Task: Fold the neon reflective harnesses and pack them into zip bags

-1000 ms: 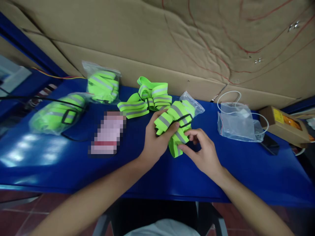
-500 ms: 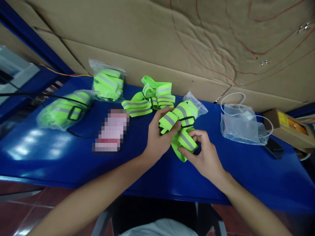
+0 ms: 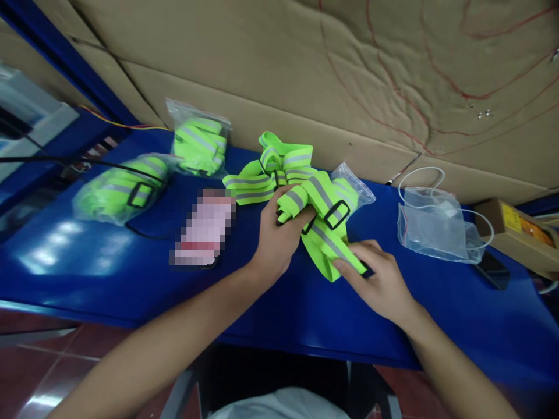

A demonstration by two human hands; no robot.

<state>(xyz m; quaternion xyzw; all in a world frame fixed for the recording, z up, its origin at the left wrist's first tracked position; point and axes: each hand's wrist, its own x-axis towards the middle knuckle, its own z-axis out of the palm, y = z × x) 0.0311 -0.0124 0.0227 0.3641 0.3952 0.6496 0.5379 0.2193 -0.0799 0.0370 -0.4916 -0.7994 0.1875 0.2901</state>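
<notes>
A sheet of brown cardboard [image 3: 332, 64] marked with red lines fills the far side of the view from 10 to 2 o'clock, standing behind a glossy blue worktop [image 3: 109, 262] that runs across the middle. On the worktop at 9 o'clock lies a clear bag of neon-yellow reflective straps [image 3: 120, 189], and just beyond it, toward 10 o'clock, a second filled bag [image 3: 198, 142] leans near the cardboard. At 3 o'clock a crumpled empty plastic bag [image 3: 432, 224] rests with a loop of white cable [image 3: 421, 173] about it; farther out at 3 o'clock sits a small cardboard box [image 3: 517, 224], with a dark phone-like slab [image 3: 491, 269] just beside the bag. A loose pile of reflective straps [image 3: 275, 169] lies at 12 o'clock, touching the folded reflective strap bundle [image 3: 323, 224] at the centre, whose far end sits in an open clear sleeve [image 3: 356, 183]. A blurred pinkish patch [image 3: 203, 230] lies between the left bags and the hands. The left hand [image 3: 277, 241] grips the rolled upper end of the bundle, fingers curled closed around it with the thumb across the top. The right hand [image 3: 384, 279] pinches the bundle's lower tail against the worktop, fingers narrow and flat on the fabric. A black plastic buckle [image 3: 336, 214] sits on the bundle between the two hands.
</notes>
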